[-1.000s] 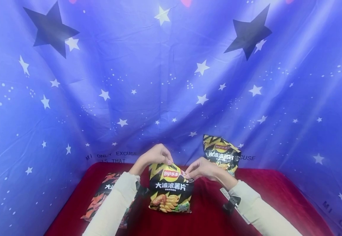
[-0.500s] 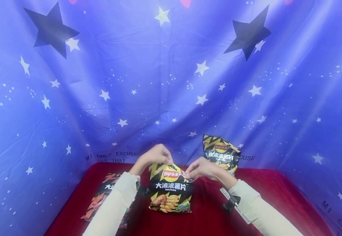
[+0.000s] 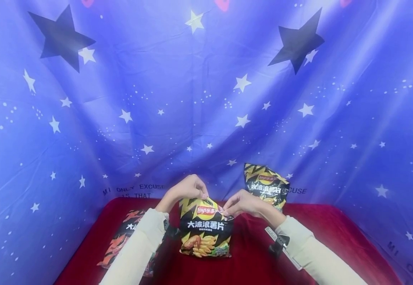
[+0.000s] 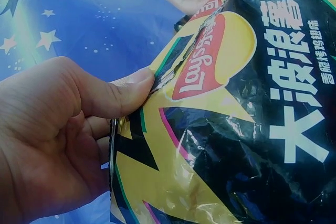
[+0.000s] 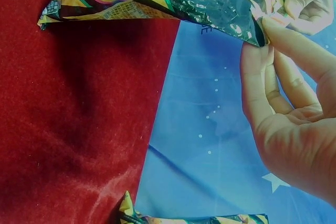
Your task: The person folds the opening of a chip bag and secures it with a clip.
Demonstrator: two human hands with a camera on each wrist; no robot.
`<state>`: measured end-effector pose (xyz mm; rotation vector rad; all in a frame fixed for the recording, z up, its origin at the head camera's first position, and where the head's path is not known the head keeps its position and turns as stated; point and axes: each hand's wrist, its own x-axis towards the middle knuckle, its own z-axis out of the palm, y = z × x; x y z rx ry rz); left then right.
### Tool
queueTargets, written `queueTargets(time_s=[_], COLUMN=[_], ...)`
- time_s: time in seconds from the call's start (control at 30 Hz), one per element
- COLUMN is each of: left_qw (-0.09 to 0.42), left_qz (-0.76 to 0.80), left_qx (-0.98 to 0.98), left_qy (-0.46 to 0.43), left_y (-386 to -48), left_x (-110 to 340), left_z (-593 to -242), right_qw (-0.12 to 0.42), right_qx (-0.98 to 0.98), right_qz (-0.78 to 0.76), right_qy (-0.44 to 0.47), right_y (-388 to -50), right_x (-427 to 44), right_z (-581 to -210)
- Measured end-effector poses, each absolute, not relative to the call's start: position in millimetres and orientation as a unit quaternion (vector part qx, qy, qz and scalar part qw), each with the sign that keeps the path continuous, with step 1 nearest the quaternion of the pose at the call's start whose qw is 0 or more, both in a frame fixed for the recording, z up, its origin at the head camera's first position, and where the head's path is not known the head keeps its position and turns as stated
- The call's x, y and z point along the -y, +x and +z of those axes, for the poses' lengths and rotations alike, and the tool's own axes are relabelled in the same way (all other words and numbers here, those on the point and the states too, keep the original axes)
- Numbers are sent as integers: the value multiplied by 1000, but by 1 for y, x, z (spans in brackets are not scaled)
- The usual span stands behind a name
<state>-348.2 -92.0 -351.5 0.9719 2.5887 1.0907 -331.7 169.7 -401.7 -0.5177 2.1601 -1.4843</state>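
Note:
A black and yellow bag of Lay's potato chips [image 3: 206, 233] is held upright over the red cloth in the head view, its front facing me. My left hand [image 3: 190, 187] pinches the top edge near the middle. Thumb and fingers of my right hand [image 3: 243, 202] pinch the upper right corner. In the left wrist view the bag's top strip [image 4: 173, 69] is creased and slanted between both hands. From the right wrist view, the bag's lower end [image 5: 52, 17] appears over the red cloth; whether it touches the cloth I cannot tell.
A similar black and yellow chip bag [image 3: 266, 186] leans at the back right against the blue star-printed curtain [image 3: 192, 130]. A red and black chip bag [image 3: 115, 241] lies at the left, partly behind my left sleeve. Red cloth [image 3: 252, 245] covers the table.

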Motion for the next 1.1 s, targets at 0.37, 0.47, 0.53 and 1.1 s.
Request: queueTargets(time_s=[0.37, 0.47, 0.53, 1.1], left_qw=[83, 82, 81, 49], left_qz=[360, 360, 361, 341], left_qx=[-870, -871, -871, -889], left_qy=[326, 324, 322, 301], left_y=[-348, -348, -348, -346], left_x=[93, 93, 93, 90], left_z=[-352, -352, -352, -356], right_qw=[236, 238, 239, 243], right_qx=[-785, -783, -782, -783], right_qz=[-541, -541, -542, -539], right_qy=[-190, -192, -194, -193], right_y=[-332, -331, -331, -328], right_x=[-169, -169, -169, -170], right_z=[-400, -399, -399, -397])
